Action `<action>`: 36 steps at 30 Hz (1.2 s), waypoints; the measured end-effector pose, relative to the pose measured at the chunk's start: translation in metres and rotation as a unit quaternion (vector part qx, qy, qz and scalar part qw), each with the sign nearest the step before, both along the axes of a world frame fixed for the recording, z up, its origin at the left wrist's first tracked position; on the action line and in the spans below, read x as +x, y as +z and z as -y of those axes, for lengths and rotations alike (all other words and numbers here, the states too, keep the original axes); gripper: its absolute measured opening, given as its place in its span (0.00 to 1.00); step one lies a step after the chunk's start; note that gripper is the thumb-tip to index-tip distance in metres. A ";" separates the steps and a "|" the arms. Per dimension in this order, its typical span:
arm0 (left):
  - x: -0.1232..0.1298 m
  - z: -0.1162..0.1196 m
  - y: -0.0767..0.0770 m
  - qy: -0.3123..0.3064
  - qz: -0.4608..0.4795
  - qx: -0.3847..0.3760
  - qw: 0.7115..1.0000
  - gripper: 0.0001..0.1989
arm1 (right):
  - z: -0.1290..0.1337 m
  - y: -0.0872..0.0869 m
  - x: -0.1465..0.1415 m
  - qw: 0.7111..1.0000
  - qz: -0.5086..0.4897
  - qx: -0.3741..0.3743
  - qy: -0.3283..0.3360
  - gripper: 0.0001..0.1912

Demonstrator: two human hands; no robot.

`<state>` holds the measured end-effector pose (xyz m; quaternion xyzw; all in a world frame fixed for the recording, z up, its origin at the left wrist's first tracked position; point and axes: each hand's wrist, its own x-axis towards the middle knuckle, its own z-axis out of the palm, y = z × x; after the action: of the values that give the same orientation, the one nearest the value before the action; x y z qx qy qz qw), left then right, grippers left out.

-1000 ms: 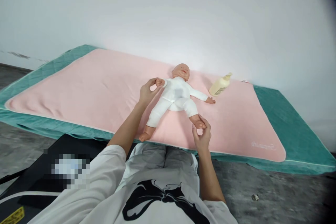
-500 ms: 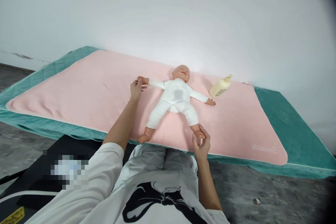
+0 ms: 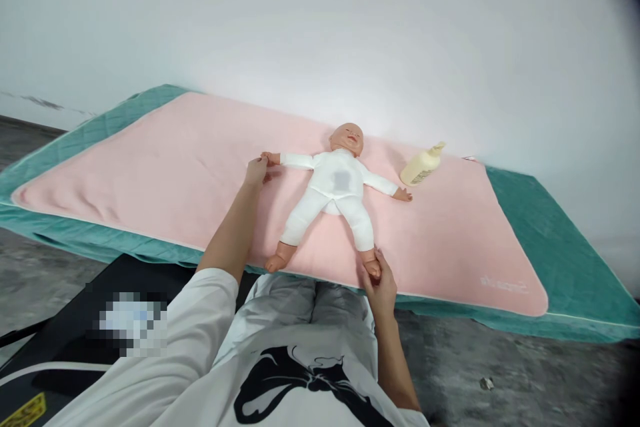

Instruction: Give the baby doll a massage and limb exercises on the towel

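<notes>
A baby doll (image 3: 336,173) with a white cloth body lies on its back, limbs spread, on a pink mat (image 3: 165,167). Its head points toward the wall and its feet toward me. My left hand (image 3: 257,170) is closed on the doll's hand at the left. At the near edge of the mat, my right hand (image 3: 381,283) grips the doll's foot on the right side. The doll's other foot rests by the mat's edge, and its other arm lies stretched toward a pale yellow pump bottle (image 3: 421,165), which leans to the right.
Beneath the mat is a teal padded bed cover (image 3: 555,233), set against a white wall (image 3: 320,27). A black surface (image 3: 65,347) with a blurred-out item on it stands at lower left. A small scrap (image 3: 487,383) lies on the grey floor.
My right hand has drawn the doll's foot slightly toward me and left, straightening that leg. My left hand has shifted slightly, with the doll's arm now lying a little straighter.
</notes>
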<state>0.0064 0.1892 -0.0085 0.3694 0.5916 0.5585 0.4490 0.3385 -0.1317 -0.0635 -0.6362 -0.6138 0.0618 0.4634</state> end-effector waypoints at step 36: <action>0.103 0.061 0.052 -0.164 -0.362 0.362 0.843 0.16 | -0.069 0.079 -0.022 0.988 -0.075 0.122 0.065 0.39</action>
<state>0.1097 0.1283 0.0438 0.7734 0.3983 0.4777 0.1223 0.3162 -0.0626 0.0156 -0.5272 -0.6207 0.0641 0.5768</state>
